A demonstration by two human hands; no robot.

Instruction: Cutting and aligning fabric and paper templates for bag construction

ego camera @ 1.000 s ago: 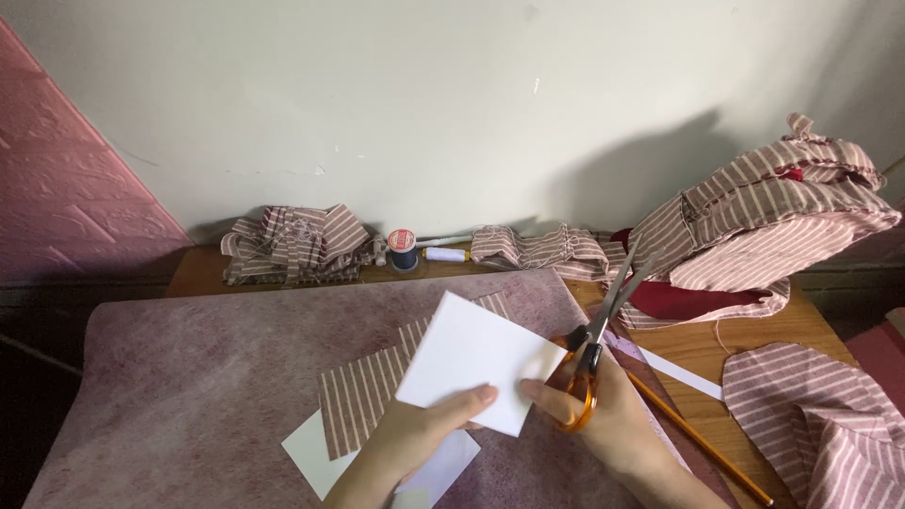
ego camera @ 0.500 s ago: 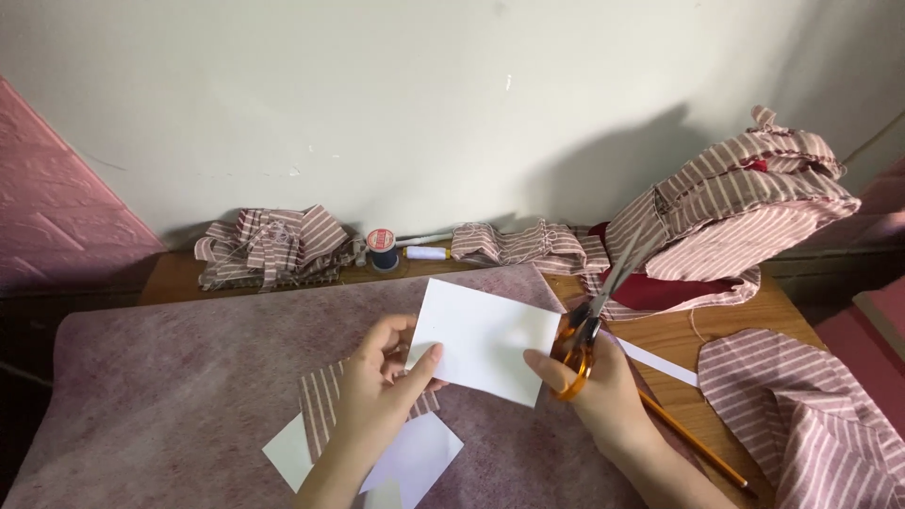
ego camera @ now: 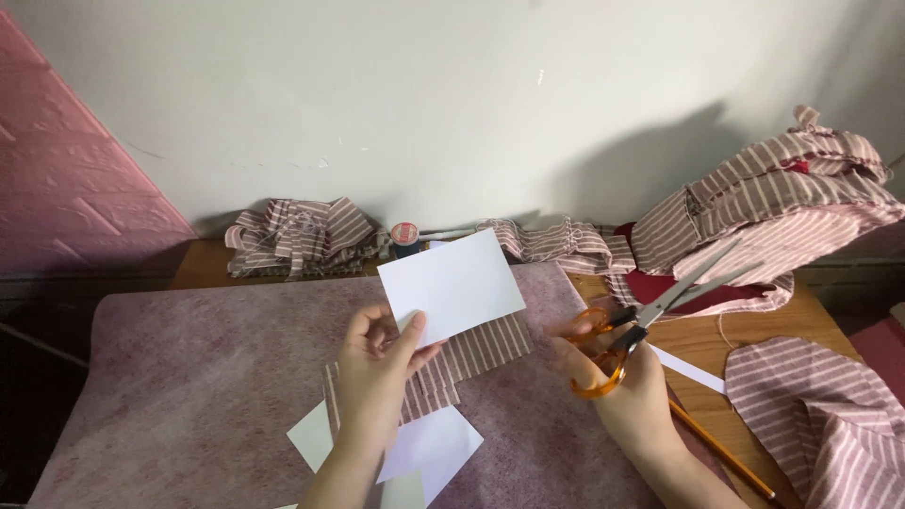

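My left hand (ego camera: 377, 372) pinches a stiff, smooth white paper rectangle (ego camera: 451, 286) at its lower left corner, thumb on the face and fingers curled behind, lifted off and tilted above the mat (ego camera: 170, 377). The mat is my landmark: a mauve, fuzzy, felt-like sheet, mottled, covering most of the wooden table (ego camera: 754, 330). My right hand (ego camera: 622, 386) sits over the mat's right edge, fingers closed through the orange plastic loops of the scissors (ego camera: 650, 316), whose metal blades stand slightly parted and point up-right, off the mat. Under the raised paper, flat near the mat's middle, lies a striped fabric piece (ego camera: 471, 363), pink-and-white woven cloth cut roughly rectangular. More white paper pieces (ego camera: 424, 448) lie flat on the mat's near part, partly under my left wrist. Beyond the mat's far edge: a crumpled striped fabric bundle (ego camera: 297, 236), a small thread spool (ego camera: 405, 236) with a red top, and more rumpled striped cloth along the wall. Right of the mat, a tall gathered striped garment heap (ego camera: 782, 203) over something dark red, a thin white paper strip (ego camera: 693, 369), a pencil (ego camera: 721, 452), and a rounded striped cloth panel (ego camera: 811, 396). Compared with half a second ago, the paper has swung up and leftward, away from the scissors, so the blades no longer meet its edge; my left hand has shifted to its corner.
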